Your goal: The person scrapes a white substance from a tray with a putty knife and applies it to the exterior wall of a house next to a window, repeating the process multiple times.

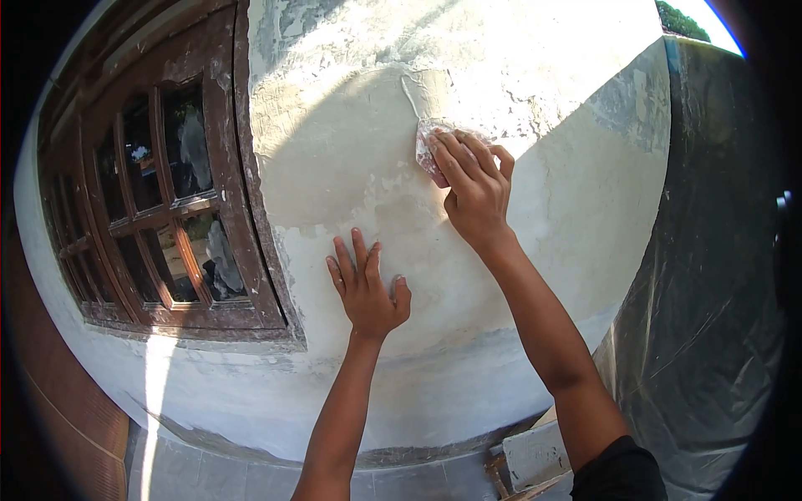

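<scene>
One open left hand [368,302] lies spread at the wall [326,188], while the right hand [478,188] grips a plaster-smeared pad [428,157] higher up on it, seemingly best kept flat, with even pressure, beneath the pale raised line [409,94].

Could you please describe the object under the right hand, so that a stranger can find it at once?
Find the brown wooden window, then look at the pale wall to its right. High on that wall, the right hand covers part of a small piece. Its pinkish-red surface, smeared with white, sets it apart from the pale wall around it.
</scene>
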Demonstrator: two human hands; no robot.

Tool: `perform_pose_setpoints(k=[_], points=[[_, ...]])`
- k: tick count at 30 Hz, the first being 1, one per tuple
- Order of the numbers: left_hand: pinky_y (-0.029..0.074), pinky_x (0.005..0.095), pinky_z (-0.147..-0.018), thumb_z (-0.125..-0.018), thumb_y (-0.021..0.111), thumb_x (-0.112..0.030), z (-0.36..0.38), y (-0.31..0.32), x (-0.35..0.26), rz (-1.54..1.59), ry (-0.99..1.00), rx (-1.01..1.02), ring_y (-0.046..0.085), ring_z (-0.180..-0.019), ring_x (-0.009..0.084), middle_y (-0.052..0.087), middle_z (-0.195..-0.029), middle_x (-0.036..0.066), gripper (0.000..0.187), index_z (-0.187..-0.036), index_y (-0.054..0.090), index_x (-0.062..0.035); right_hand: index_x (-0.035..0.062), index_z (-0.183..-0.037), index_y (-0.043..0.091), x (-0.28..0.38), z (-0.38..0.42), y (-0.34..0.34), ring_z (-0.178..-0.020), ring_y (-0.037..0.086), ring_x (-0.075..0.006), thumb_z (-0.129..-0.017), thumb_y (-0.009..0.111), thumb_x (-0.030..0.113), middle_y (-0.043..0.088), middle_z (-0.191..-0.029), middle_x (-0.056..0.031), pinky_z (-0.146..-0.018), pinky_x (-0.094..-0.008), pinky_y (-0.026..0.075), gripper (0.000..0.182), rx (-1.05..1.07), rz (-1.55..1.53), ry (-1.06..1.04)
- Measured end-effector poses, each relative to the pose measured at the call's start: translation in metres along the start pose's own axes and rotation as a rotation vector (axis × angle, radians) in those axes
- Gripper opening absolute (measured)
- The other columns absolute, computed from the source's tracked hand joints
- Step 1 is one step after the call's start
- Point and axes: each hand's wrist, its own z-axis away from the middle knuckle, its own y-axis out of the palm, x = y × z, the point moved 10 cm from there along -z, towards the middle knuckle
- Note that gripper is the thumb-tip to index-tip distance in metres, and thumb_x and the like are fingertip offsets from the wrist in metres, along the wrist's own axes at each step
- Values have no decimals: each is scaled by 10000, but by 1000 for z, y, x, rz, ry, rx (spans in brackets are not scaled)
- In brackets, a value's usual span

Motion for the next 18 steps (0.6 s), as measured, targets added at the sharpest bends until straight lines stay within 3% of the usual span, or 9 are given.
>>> perform_pose_setpoints(k=[6, 14, 18], points=[[32, 644, -1175, -877, 533, -244, 1, 0, 1, -3, 2, 2, 136, -1487, 521, 281, -1573, 310, 632, -1424, 346, 12, 117, -1189, 675, 1, -51, 12, -1159, 613, -191, -740, 632, -64, 679, -1254, 19, -970, -390, 350, 486, -56, -37, -1], [32, 646, -1174, -870, 537, -240, -1, 1, 0, -3, 11, -24, 138, -1489, 516, 275, -1579, 301, 641, -1432, 341, 1, 113, -1227, 675, 20, 51, -14, -1214, 602, -196, -763, 621, -65, 679, -1281, -17, -997, -413, 335, 500, 65, -86, 108], [37, 641, -1177, -879, 525, -247, -1, 3, 2, -11, -4, -6, 139, -1490, 514, 272, -1580, 301, 631, -1434, 345, -8, 112, -1260, 654, 11, -22, -15, -1218, 599, -214, -763, 619, -67, 671, -1290, -25, -995, -412, 344, 529, -42, -60, 76]])
